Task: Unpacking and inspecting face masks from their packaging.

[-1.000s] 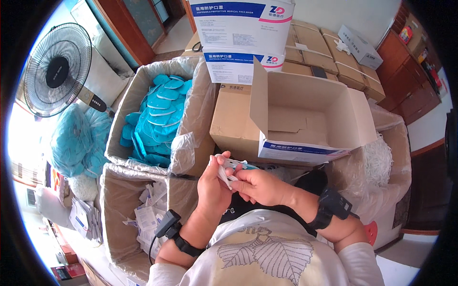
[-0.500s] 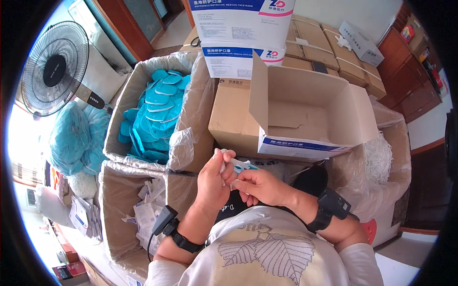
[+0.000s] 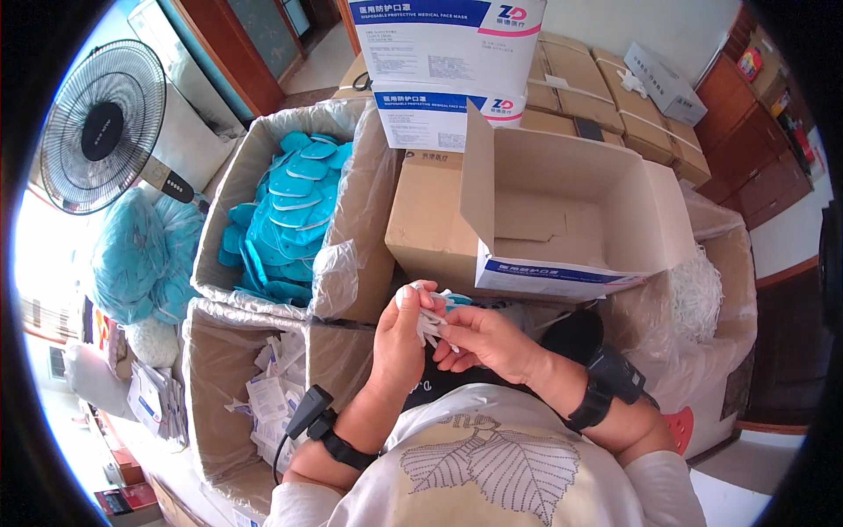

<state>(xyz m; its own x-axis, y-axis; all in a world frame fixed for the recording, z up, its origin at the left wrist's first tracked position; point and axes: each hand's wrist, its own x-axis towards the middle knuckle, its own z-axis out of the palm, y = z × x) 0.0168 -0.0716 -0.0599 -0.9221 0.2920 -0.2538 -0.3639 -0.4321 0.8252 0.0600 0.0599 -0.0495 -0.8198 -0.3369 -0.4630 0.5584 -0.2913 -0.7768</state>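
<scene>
In front of my chest, my left hand is closed around bunched white straps, its thumb pointing up. My right hand pinches the same straps from the other side with thumb and fingers. Just beyond the fingers shows a small piece of a blue face mask; most of it is hidden behind my hands. Left of them, a plastic-lined carton holds a heap of blue masks. An open white-and-blue box stands beyond my right hand.
At lower left, a lined carton contains white printed packets. White straps fill part of a lined box at right. Printed boxes are stacked ahead. A fan and blue bundled bags stand far left.
Both hands have moved slightly closer together and turned a little. More white strap shows between my fingers now, and less of the blue mask is visible.
</scene>
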